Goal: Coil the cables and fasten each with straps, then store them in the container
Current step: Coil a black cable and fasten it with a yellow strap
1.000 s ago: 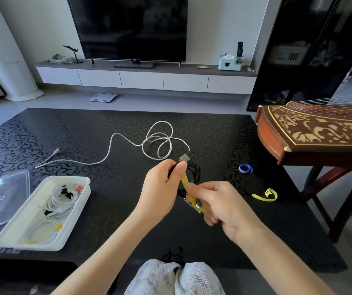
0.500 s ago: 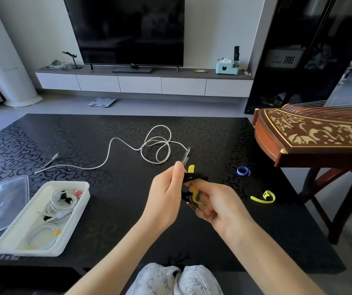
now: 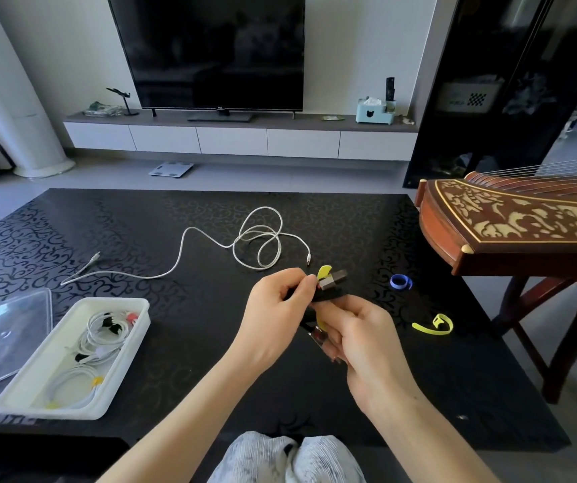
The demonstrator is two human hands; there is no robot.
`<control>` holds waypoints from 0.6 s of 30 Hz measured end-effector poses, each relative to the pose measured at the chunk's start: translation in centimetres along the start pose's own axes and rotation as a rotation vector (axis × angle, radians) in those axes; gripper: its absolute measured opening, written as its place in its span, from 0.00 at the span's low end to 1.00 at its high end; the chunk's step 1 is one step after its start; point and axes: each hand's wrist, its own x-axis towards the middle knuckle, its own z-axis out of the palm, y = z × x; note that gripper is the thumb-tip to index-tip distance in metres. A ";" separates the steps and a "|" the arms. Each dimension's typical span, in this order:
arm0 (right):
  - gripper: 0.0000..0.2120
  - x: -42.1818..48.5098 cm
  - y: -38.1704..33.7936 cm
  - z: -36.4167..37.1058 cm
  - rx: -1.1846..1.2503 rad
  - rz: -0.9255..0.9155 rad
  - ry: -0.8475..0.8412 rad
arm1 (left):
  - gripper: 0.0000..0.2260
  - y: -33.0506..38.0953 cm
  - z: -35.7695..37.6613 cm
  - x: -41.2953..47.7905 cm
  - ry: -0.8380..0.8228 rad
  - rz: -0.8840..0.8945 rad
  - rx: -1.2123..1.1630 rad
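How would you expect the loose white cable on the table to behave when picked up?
The white cable looks thin and lies in slack loops, so probably floppy and light. Its free ends would likely trail, and the loops might tangle.

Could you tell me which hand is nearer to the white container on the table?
Left. The left hand is right of the white container; the right hand lies farther right, past the left.
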 end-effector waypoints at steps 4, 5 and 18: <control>0.06 -0.2 0.0 -0.1 -0.007 -0.070 -0.002 | 0.08 -0.1 0.1 0.3 -0.025 -0.067 -0.056; 0.06 -0.2 0.0 -0.1 -0.032 -0.097 -0.005 | 0.08 0.0 0.1 0.4 -0.043 -0.065 -0.057; 0.10 0.1 -1.1 -2.5 -0.088 -0.189 -0.166 | 0.10 -0.8 -0.7 1.7 0.147 -0.147 -0.132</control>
